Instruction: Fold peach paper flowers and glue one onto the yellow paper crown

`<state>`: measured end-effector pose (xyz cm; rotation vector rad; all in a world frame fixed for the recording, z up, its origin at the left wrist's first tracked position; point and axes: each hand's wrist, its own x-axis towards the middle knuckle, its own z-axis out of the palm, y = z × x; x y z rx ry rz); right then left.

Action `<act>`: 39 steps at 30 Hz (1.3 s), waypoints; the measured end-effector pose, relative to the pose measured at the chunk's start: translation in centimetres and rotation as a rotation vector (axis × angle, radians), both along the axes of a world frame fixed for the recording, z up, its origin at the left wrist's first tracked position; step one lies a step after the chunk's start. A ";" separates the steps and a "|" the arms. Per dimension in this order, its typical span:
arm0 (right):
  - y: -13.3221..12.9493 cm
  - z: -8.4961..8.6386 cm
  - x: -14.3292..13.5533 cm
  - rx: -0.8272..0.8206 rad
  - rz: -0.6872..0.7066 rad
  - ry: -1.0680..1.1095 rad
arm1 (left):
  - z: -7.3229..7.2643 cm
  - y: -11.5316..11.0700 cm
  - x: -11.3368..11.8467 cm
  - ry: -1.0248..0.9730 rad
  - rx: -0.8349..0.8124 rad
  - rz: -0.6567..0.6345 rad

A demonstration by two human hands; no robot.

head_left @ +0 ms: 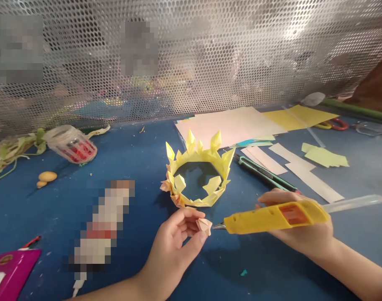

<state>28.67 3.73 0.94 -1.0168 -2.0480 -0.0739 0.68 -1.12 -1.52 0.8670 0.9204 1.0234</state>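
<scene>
While pinching a small folded pink paper piece [204,226] between thumb and fingertips of the left hand [169,247], grips a yellow glue gun [253,218] in the right hand [305,240], fingers wrapped round the body. Points the metal nozzle [220,226] leftward, just beside the folded piece; cannot tell whether touching. Has a clear glue stick [355,203] jutting from the gun's rear. Holds both just in front of a spiky yellow paper crown [222,164], upright on the blue table [137,225], with folded pink pieces [177,200] along the crown's left side. Beyond the right hand, sees a green cutter [266,173], pale paper strips [315,182], light green scraps [327,156] and red-and-yellow scissors [345,124]. Behind the crown, finds a pink sheet [228,123] beside a yellow sheet [310,117]. Off to the left, has a tipped clear jar [65,142] with red bits inside and, nearer, a magenta pouch [17,271]. Faces a perforated metal screen [191,50]
</scene>
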 end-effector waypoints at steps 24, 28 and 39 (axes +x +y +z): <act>0.1 0.6 0.2 0.034 0.003 -0.151 | 0.4 0.0 -0.1 -0.031 -0.018 -0.014; -0.1 0.5 0.6 0.041 0.006 -0.159 | 0.5 0.1 -0.1 -0.023 -0.029 -0.027; -0.4 -0.3 1.5 0.035 0.029 -0.159 | 0.4 0.2 -0.1 -0.038 -0.031 -0.027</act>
